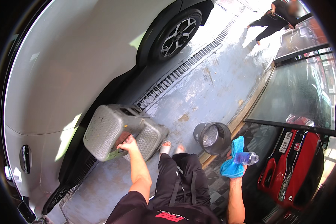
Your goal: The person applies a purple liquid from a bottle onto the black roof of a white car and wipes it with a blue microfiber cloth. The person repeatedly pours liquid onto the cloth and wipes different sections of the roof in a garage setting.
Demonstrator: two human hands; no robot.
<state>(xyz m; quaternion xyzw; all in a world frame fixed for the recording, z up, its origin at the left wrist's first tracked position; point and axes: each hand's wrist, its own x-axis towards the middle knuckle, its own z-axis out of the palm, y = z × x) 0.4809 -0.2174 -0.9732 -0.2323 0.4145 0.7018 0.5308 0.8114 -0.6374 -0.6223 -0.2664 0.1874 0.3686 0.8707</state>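
My left hand (128, 144) grips the edge of a grey plastic two-step stool (102, 131) at a dark opening. The stool has textured treads and stands tilted in the view beside the car. My right hand (244, 169) holds a bright blue cloth (231, 170) together with a clear plastic bottle (243, 158) that looks bluish. The bottle's neck points right, and no cap can be made out on it. Most of the right palm and fingers are hidden behind the cloth.
A light-coloured car (72, 70) fills the left, alongside a floor drain grate (182, 67). A dark bucket (197, 135) stands near a raised floor edge (240, 120). Right are a glass panel (294, 92) and a red car (302, 170). Another person (277, 16) is at the far top right.
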